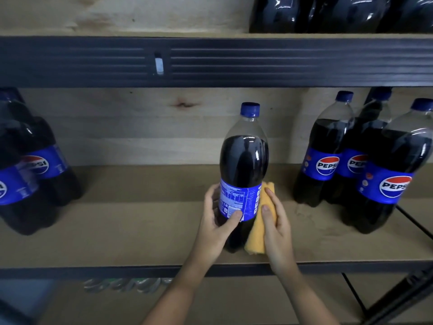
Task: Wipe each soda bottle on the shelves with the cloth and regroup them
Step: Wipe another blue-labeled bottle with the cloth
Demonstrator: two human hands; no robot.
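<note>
A large Pepsi bottle (243,160) with a blue cap and blue label stands upright in the middle of the wooden shelf (140,231). My left hand (216,221) grips its left side, thumb across the label. My right hand (275,221) holds a folded orange cloth (259,233) pressed against the bottle's right side, low down. Three more Pepsi bottles (325,156) stand grouped at the right, and two Pepsi bottles (35,165) stand at the left edge.
A dark metal shelf rail (234,62) crosses above, with dark wrapped bottles (339,12) on the upper shelf at right. The shelf's front rail (93,272) runs below my forearms. Shiny bottle tops (126,285) show on the lower level.
</note>
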